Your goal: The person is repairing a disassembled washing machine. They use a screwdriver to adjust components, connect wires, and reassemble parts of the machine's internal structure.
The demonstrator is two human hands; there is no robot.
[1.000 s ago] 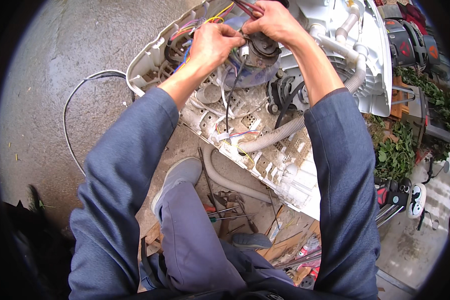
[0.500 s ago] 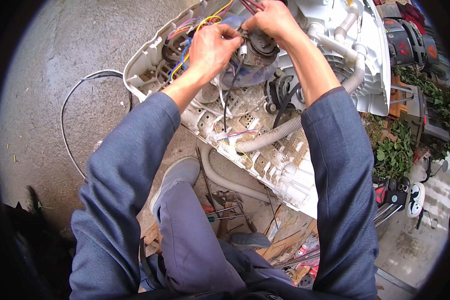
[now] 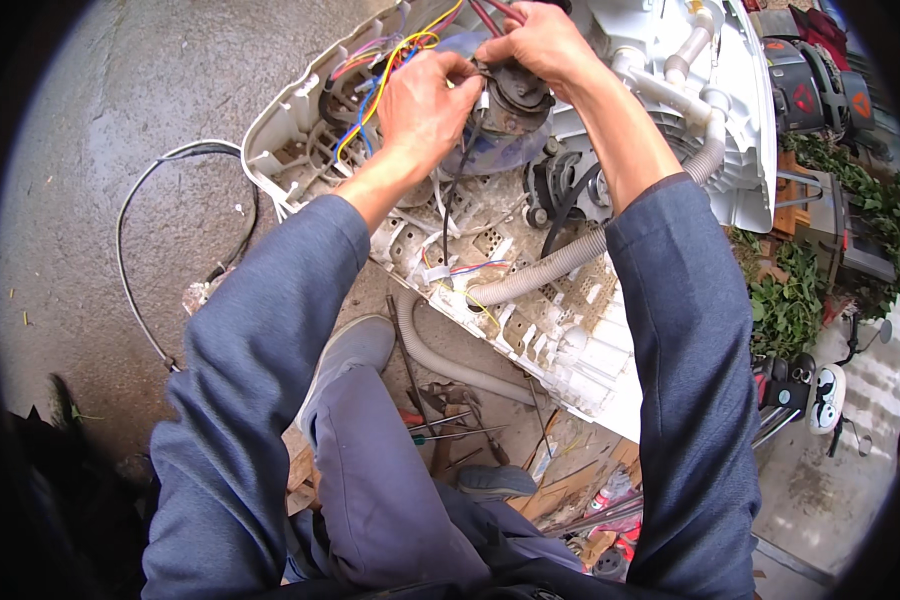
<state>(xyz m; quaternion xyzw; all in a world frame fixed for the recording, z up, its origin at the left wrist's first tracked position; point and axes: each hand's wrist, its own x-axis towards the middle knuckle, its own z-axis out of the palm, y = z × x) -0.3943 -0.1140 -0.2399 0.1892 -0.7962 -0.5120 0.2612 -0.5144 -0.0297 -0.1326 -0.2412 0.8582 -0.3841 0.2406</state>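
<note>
My left hand (image 3: 428,105) has thumb and forefinger pinched on a small dark part at the top of a round, rusty motor (image 3: 515,105); what exactly lies between the fingertips is too small to make out. My right hand (image 3: 535,45) is closed on a red-handled tool (image 3: 485,14), perhaps pliers, just above the motor. Coloured wires (image 3: 395,75) run left of the hands. The motor sits in an upturned white appliance housing (image 3: 580,355), with a black pulley assembly (image 3: 560,190) to its right and a ribbed hose (image 3: 530,275) across the housing.
A grey hose (image 3: 470,373), screwdrivers and other tools (image 3: 440,425) lie by my feet. A looped cable (image 3: 140,200) lies on the wet concrete (image 3: 80,250) at left. At right stand leafy plants (image 3: 790,305), scooters (image 3: 825,395) and other piled gear.
Both hands stay at the motor, my left one slightly lower and left in view. The housing appears shifted a little left, and more of the cable shows by my left sleeve.
</note>
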